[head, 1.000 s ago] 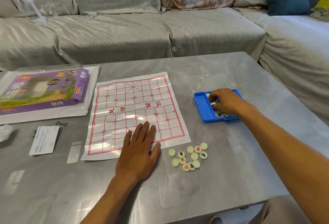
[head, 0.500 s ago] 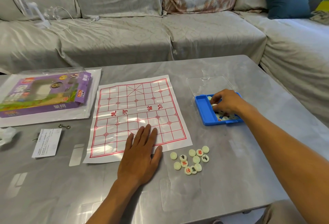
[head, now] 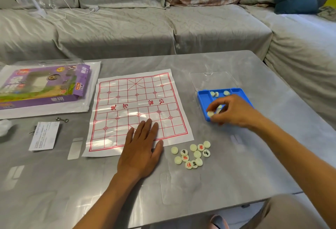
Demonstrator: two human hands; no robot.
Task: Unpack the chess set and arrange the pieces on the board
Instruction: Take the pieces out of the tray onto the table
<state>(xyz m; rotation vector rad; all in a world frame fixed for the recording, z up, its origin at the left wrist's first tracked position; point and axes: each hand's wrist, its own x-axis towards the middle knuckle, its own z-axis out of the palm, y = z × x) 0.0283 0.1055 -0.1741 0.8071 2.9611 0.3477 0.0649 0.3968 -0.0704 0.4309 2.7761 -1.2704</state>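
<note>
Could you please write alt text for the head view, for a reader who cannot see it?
A right hand pinches pieces over a blue tray, while the left hand lies flat on the board. More pieces lie in a cluster on the grey table.

Paper board (head: 138,112) reads 楚河 and 汉界; a loose piece (head: 188,165) reads 仕
</note>
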